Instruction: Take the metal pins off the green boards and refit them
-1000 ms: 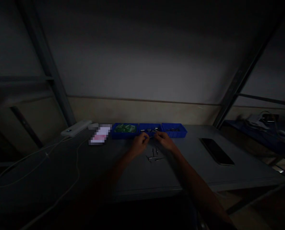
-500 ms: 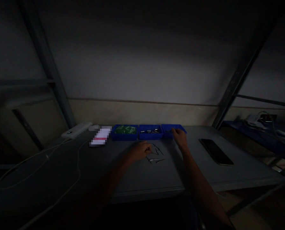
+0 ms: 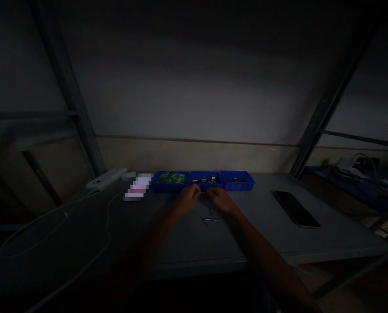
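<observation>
My left hand (image 3: 189, 196) and my right hand (image 3: 219, 198) are close together over the table, just in front of the blue bins. The left fingers pinch a thin metal piece (image 3: 203, 192) that shows in the gap between the hands. My right fingers are closed at its other end; what they hold is hidden by the fingers and the dim light. Below the hands several slim metal pieces (image 3: 212, 219) lie on the grey table (image 3: 194, 248). Small dark metal parts fill the bottom of the right blue bin (image 3: 238, 186).
The middle blue bin (image 3: 210, 186) holds metal parts, the left blue bin (image 3: 169, 188) green packets. A lit phone (image 3: 138, 187), a white power bank (image 3: 105, 179) and cables (image 3: 107, 221) lie left. At right rests a dark phone (image 3: 296, 209). Metal posts stand either side.
My right hand has left the right bin and come down left to meet my left hand. The left hand has risen slightly toward the bins. The view has shifted a little.
</observation>
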A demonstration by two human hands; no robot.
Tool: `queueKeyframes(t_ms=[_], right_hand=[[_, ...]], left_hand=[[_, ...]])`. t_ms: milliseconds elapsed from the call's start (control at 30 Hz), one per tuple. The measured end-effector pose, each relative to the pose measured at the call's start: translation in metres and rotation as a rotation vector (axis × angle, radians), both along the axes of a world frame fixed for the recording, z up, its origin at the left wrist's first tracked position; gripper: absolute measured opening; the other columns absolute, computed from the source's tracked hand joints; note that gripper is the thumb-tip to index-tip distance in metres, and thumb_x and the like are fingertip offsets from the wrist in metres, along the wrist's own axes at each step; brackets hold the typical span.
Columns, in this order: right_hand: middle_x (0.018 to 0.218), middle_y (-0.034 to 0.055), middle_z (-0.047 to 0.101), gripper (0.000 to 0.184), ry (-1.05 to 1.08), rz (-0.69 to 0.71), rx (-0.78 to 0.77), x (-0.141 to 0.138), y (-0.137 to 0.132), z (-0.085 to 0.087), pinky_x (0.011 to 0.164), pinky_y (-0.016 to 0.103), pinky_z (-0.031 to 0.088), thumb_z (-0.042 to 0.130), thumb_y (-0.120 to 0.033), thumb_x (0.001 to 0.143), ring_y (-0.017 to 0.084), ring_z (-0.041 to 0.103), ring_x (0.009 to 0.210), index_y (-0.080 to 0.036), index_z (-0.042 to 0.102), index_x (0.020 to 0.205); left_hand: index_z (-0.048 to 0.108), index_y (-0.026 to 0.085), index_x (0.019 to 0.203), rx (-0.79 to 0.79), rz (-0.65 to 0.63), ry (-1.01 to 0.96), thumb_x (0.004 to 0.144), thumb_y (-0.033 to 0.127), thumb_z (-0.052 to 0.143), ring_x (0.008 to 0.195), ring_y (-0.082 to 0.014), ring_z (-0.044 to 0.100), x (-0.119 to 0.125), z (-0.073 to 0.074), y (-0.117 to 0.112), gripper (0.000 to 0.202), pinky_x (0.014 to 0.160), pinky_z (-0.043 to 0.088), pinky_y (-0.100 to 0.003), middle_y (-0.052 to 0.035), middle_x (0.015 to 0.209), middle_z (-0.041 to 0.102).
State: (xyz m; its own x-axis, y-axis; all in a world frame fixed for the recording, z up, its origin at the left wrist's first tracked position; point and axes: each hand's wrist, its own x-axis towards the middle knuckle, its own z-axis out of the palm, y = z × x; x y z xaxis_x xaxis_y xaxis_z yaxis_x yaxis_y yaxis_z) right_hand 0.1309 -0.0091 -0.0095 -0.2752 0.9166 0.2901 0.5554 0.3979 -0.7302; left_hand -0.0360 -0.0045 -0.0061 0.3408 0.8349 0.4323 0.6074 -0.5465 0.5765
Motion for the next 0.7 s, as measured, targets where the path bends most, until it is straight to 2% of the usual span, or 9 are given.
queueKeyframes(t_ms=[133,300,400,533,700], right_hand=[[0.055,-0.0034,0.043,0.026,0.099,-0.006,-0.023,0.006,0.001,0.002,0.054,0.023,0.028,0.042,-0.03,0.08,0.011,0.04,0.055,-0.017,0.047,0.058],[0.056,-0.0036,0.043,0.023,0.131,0.027,-0.04,0.005,0.002,0.002,0.054,0.023,0.027,0.043,-0.027,0.078,0.011,0.04,0.056,-0.017,0.046,0.058],[0.056,-0.0035,0.043,0.021,0.148,0.045,-0.047,0.003,0.003,0.0,0.055,0.023,0.028,0.043,-0.025,0.077,0.011,0.04,0.056,-0.017,0.048,0.058],[0.055,-0.0036,0.043,0.025,0.178,0.033,-0.08,0.0,0.003,-0.001,0.055,0.024,0.028,0.042,-0.028,0.08,0.011,0.039,0.055,-0.018,0.05,0.06],[0.052,-0.0038,0.041,0.032,0.197,0.027,-0.113,-0.001,0.005,-0.002,0.055,0.024,0.029,0.037,-0.032,0.084,0.011,0.038,0.053,-0.019,0.047,0.056]], left_hand=[[0.057,0.015,0.08,-0.046,-0.004,-0.053,0.084,0.028,0.045,0.075,-0.0158,0.059,0.002,0.004,-0.005,0.018,0.068,0.041,-0.025,-0.0038,0.077,0.064],[0.055,0.016,0.067,-0.098,-0.02,-0.064,0.085,0.031,0.04,0.062,-0.0133,0.054,0.005,0.005,-0.007,0.028,0.059,0.037,-0.023,0.0004,0.062,0.058],[0.054,0.016,0.066,-0.133,-0.013,-0.103,0.084,0.03,0.041,0.061,-0.013,0.053,0.007,0.003,-0.005,0.026,0.058,0.037,-0.023,0.0009,0.061,0.057],[0.054,0.016,0.066,-0.103,0.028,-0.16,0.082,0.028,0.044,0.063,-0.0138,0.054,0.006,-0.001,0.0,0.022,0.062,0.039,-0.024,0.0001,0.062,0.057],[0.055,0.016,0.078,-0.115,-0.008,-0.273,0.077,0.026,0.05,0.063,-0.0134,0.055,0.005,-0.006,0.004,0.011,0.06,0.04,-0.023,0.0005,0.066,0.059]])
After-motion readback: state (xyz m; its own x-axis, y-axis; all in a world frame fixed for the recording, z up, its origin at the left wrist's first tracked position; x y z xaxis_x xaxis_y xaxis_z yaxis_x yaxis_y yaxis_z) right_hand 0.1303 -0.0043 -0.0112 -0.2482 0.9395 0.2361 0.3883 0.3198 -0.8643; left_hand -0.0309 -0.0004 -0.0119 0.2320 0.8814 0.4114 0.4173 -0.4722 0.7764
